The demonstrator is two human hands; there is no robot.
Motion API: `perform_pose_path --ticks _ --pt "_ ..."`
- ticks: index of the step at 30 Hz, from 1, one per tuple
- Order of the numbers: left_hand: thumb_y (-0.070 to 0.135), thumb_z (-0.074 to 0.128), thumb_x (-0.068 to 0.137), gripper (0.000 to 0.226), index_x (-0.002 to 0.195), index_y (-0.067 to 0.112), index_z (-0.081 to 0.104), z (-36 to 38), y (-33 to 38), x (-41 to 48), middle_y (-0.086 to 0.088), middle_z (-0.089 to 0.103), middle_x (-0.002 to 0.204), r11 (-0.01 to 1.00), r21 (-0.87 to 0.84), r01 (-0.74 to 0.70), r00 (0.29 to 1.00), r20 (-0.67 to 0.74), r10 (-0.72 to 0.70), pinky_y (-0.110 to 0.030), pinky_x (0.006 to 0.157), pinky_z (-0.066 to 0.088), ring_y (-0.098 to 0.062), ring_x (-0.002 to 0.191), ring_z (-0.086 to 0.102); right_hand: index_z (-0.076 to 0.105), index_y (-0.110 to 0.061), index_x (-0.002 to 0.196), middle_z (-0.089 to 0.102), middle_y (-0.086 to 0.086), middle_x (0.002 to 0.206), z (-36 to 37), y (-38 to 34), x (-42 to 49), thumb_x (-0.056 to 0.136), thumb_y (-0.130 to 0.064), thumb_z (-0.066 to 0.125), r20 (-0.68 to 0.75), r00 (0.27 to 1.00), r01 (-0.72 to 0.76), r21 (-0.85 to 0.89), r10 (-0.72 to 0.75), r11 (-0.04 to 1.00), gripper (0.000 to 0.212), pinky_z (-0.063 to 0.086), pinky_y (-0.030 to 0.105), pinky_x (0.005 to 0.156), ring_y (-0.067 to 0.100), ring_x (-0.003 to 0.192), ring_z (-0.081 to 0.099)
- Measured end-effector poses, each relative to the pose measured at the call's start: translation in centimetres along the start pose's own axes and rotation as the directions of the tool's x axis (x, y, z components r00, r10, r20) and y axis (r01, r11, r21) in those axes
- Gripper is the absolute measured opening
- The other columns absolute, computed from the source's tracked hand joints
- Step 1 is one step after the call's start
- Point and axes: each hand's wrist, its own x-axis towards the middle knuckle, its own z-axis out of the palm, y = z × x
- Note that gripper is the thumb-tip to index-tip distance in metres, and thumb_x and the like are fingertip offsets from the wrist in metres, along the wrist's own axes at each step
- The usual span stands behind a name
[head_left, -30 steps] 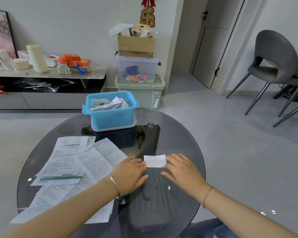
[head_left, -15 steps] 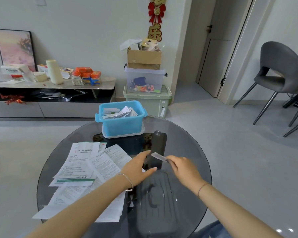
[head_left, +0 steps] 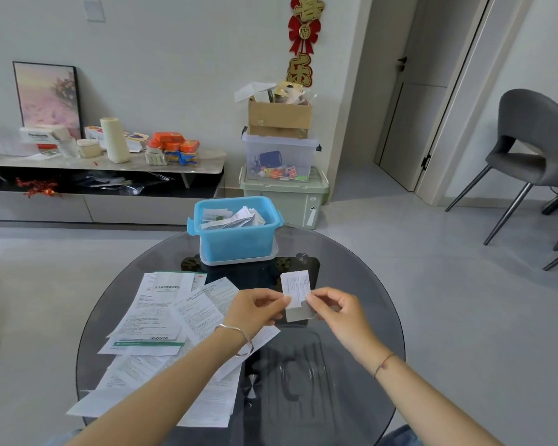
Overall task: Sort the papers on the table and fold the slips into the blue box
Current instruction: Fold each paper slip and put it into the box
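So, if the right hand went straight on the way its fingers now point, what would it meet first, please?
Probably the left hand: the right hand points leftward across the slip both pinch, though depth is hard to judge.

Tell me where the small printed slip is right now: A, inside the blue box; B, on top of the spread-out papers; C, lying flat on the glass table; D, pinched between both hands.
D: the left hand and the right hand each pinch a side edge of the slip and hold it upright, on the near side of the blue box and off the glass table.
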Motion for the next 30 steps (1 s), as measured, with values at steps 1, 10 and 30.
perform_pose_path --ticks 1,10,30 --pt "0.024 0.070 0.085 0.006 0.086 0.019 0.073 -0.2 0.1 0.0 0.003 0.071 0.073 0.999 0.045 -0.026 1.000 0.011 0.026 -0.014 0.058 0.049 -0.005 0.062 0.063 0.073 -0.018 0.086 0.071 -0.007 0.082 -0.1 -0.1 0.0 0.087 -0.015 0.067 -0.018 1.000 0.024 -0.024 -0.024 0.999 0.007 0.049 0.016 0.065 0.003 0.071 0.061" --pt "0.015 0.071 0.084 0.010 0.094 0.013 0.071 0.1 0.8 -0.3 -0.008 0.075 0.086 0.983 -0.182 -0.026 0.995 0.087 0.043 -0.021 0.069 0.056 -0.018 0.080 0.072 0.072 -0.007 0.098 0.075 0.007 0.091 -0.5 -1.3 -0.3 0.087 -0.005 0.064 0.101 0.993 -0.086 0.264 0.061 0.961 0.014 0.053 0.019 0.067 0.019 0.079 0.072" --pt "0.020 0.077 0.076 0.013 0.071 0.010 0.069 2.2 1.6 -0.1 -0.008 0.074 0.073 0.960 -0.259 -0.106 0.987 -0.145 0.070 -0.020 0.068 0.055 -0.017 0.071 0.070 0.068 -0.001 0.077 0.074 0.012 0.079 -0.2 -2.2 0.1 0.087 -0.006 0.064 -0.033 0.999 0.012 0.295 -0.003 0.955 0.012 0.056 0.022 0.068 0.020 0.076 0.072"
